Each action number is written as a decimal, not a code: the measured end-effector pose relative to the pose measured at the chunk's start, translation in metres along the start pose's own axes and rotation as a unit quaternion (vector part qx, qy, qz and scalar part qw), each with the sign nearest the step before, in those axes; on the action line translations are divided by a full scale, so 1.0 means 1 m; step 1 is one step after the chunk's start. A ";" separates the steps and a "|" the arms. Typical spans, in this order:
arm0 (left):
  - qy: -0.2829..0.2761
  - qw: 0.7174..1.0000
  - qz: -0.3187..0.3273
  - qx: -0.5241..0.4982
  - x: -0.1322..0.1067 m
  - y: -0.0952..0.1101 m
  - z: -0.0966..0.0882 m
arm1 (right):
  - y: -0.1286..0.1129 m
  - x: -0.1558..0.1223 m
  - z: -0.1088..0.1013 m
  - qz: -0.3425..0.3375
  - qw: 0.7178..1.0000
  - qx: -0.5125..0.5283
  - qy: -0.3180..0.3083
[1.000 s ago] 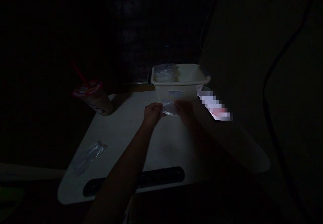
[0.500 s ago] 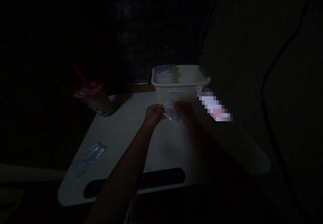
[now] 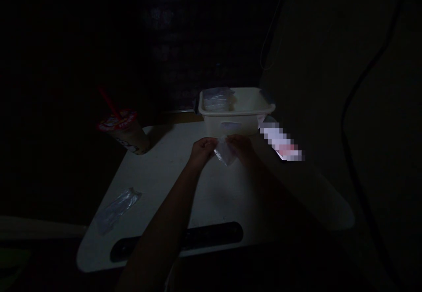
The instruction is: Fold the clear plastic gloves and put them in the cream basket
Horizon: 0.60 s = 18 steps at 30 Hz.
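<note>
Above one desk [image 3: 211, 186], left hand [image 3: 202, 150], right hand [image 3: 242, 148], one clear bag [image 3: 224, 151]

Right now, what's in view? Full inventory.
basket: 1, white, far end of desk
stacked bags: count unclear, clear, inside basket, left end
held bag: 1, clear, between hands
loose bag: 1, clear, on desk, left
cup: 1, tan, red rim, far left desk edge
straw: 1, red, in cup
desk: 1, white, under hands
strip: 1, black, near edge of desk
blurred item: 1, white and pink, right of basket
cable: 1, black, far right
left hand: 1, on held bag
right hand: 1, on held bag
</note>
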<state>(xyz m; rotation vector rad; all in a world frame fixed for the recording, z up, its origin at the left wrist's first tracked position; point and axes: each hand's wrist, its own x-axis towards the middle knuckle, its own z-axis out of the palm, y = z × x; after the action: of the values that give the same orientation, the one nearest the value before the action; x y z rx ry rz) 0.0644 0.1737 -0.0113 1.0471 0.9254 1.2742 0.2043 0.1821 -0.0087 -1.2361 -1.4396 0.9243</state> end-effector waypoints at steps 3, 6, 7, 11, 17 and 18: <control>-0.002 1.000 -0.008 0.019 -0.001 0.000 -0.001 | 0.004 0.001 0.002 0.001 0.999 0.038 -0.004; 0.021 1.000 0.003 0.023 0.000 0.001 -0.002 | 0.008 0.003 0.004 0.019 0.994 0.106 -0.032; 0.030 0.999 0.008 0.021 0.000 0.001 -0.003 | 0.008 0.004 0.004 0.027 0.991 0.124 -0.041; 0.051 0.998 0.024 0.026 0.001 0.000 -0.002 | 0.008 0.004 0.006 0.047 0.991 0.128 -0.017; 0.076 0.991 0.065 0.084 -0.004 0.004 0.000 | -0.003 -0.005 0.001 0.007 0.995 0.075 0.072; 0.086 0.988 0.077 0.100 -0.005 0.007 -0.002 | -0.007 -0.005 -0.001 -0.009 0.995 0.065 0.078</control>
<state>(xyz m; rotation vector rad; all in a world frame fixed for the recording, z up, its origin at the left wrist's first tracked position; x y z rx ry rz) 0.0599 0.1694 -0.0052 1.1968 1.1400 1.4382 0.2037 0.1756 -0.0027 -1.1693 -1.2463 0.8761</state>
